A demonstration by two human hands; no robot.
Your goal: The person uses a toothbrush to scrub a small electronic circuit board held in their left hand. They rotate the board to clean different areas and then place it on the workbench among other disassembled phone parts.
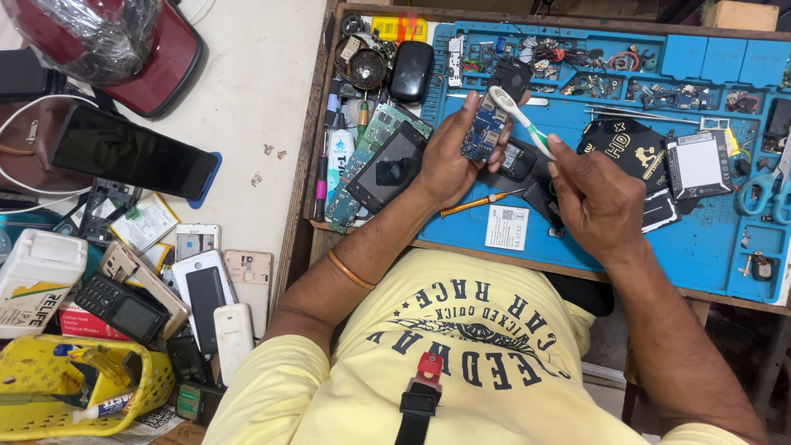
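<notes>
The left hand [445,161] holds a small blue circuit board [482,136] standing tall; the right hand [597,202] pinches a toothbrush [519,115], slanting up-left, head on the board

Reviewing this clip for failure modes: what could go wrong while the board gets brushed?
1. The circuit board sits pinched in the left hand only; a hard stroke of the toothbrush might knock it loose.
2. Small parts lie on the blue mat right below, so brushing or a dropped board could scatter them.
</notes>
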